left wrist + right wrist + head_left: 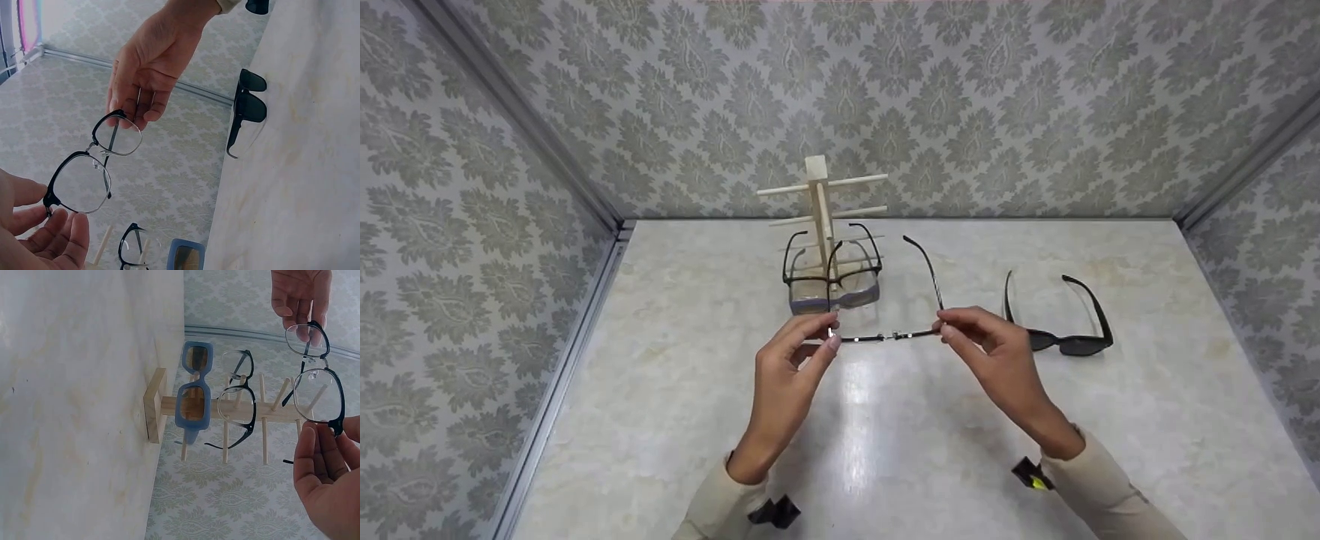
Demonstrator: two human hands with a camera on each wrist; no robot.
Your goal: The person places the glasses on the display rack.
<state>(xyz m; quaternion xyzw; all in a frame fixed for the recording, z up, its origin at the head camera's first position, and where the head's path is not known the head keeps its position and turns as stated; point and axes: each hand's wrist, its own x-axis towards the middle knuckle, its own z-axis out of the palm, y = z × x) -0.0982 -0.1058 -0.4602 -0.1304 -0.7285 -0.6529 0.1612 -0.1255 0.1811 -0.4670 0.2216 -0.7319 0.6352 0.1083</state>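
Observation:
Both hands hold one pair of browline eyeglasses (862, 339), with dark upper rims, thin metal lower rims and clear lenses, above the table. My left hand (789, 367) pinches the left hinge corner between thumb and fingers. At the opposite corner, my right hand (997, 360) pinches the frame the same way. The temples are unfolded and point away from me. Just beyond stands a wooden display rack (154, 405) with pegs. Its lower pegs carry blue-framed sunglasses (193, 405) with brown lenses and, above them, black-framed clear glasses (251, 405).
Black sunglasses (1084, 345) lie on the table to the right, beside my right hand, temples unfolded. The pale marbled table (660, 420) has patterned walls (900, 97) at the back and both sides. Bare upper pegs (859, 180) stick out sideways from the rack.

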